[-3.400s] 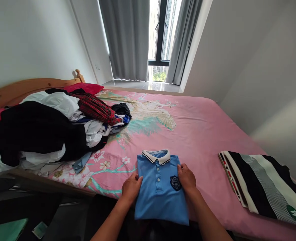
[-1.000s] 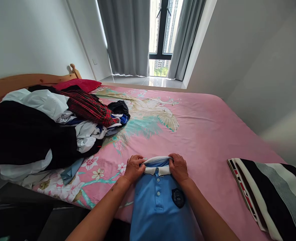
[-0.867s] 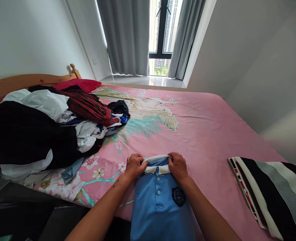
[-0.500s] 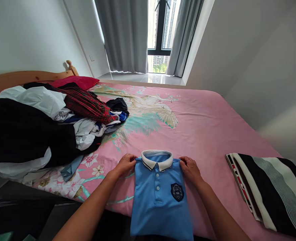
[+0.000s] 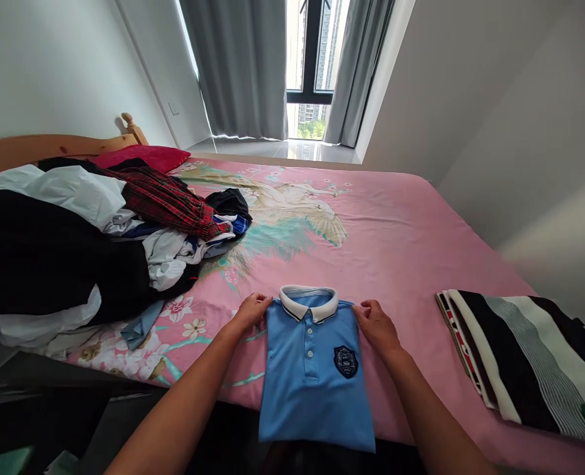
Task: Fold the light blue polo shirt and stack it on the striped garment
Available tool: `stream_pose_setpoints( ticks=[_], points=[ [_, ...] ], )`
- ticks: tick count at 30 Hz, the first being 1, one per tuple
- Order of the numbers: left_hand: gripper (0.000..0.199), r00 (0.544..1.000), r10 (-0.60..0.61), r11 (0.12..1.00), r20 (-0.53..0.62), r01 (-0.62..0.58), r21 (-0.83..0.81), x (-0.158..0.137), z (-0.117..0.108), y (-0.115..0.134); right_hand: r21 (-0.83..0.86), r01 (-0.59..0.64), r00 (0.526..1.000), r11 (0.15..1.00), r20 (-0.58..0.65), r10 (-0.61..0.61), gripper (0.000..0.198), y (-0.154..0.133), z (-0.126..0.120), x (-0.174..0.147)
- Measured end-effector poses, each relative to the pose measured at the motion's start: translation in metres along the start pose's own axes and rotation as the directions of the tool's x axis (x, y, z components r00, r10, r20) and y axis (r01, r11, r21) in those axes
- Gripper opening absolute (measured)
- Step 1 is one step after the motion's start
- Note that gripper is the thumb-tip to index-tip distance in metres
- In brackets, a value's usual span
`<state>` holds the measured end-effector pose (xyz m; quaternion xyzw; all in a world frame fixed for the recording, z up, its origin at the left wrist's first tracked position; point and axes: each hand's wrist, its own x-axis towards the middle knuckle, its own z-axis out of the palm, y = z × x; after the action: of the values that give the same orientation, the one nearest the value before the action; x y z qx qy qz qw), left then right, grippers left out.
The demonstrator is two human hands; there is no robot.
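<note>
A folded light-blue polo shirt [image 5: 315,376] with a white collar and a dark chest badge lies at the near edge of the pink bed [image 5: 396,244]. My left hand [image 5: 251,310] rests at the shirt's upper left shoulder, fingers curled on the fabric edge. At the upper right shoulder my right hand [image 5: 376,324] pinches the other edge. The shirt's bottom hangs slightly over the bed edge.
A heap of unfolded clothes [image 5: 74,237], black, white and red tartan, covers the bed's left side. A folded black-and-white striped garment [image 5: 520,359] lies at the right. Wooden headboard [image 5: 49,145] at the left, curtains and window [image 5: 312,66] at the far end.
My hands left the collar and slid outward to the shirt's shoulders. The collar now lies flat and the shirt sits squared on the bed.
</note>
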<state>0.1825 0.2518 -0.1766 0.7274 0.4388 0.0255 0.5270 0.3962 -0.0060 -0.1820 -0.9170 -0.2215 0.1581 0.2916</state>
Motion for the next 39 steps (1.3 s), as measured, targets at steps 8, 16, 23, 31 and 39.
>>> stream_pose_setpoints(
  ticks=[8, 16, 23, 31, 39],
  points=[
    [0.033, 0.967, -0.121, 0.988, 0.225, 0.14, -0.07, -0.046, -0.004, -0.015, 0.015, -0.023, 0.992, 1.0, 0.127, 0.02, 0.044, 0.011, 0.004, -0.061],
    [0.029, 0.99, -0.048, 0.983, 0.13, 0.07, -0.168, -0.053, 0.007, -0.015, 0.067, -0.023, 0.997, 0.998, 0.07, 0.018, 0.039, 0.007, 0.012, -0.065],
    [0.044, 0.972, -0.093, 0.959, 0.214, 0.145, -0.242, -0.061, 0.007, -0.012, 0.003, -0.001, 0.995, 1.0, 0.104, 0.0, 0.041, 0.012, 0.009, -0.07],
    [0.046, 0.982, -0.034, 0.95, 0.184, 0.089, -0.298, -0.054, 0.014, -0.012, 0.088, -0.044, 0.996, 0.995, 0.079, 0.037, 0.043, 0.012, 0.011, -0.05],
    [0.049, 0.949, -0.062, 0.921, 0.31, 0.174, -0.348, -0.049, 0.01, -0.014, 0.096, -0.049, 0.997, 0.994, 0.062, 0.043, 0.039, 0.015, 0.018, -0.041]
  ],
)
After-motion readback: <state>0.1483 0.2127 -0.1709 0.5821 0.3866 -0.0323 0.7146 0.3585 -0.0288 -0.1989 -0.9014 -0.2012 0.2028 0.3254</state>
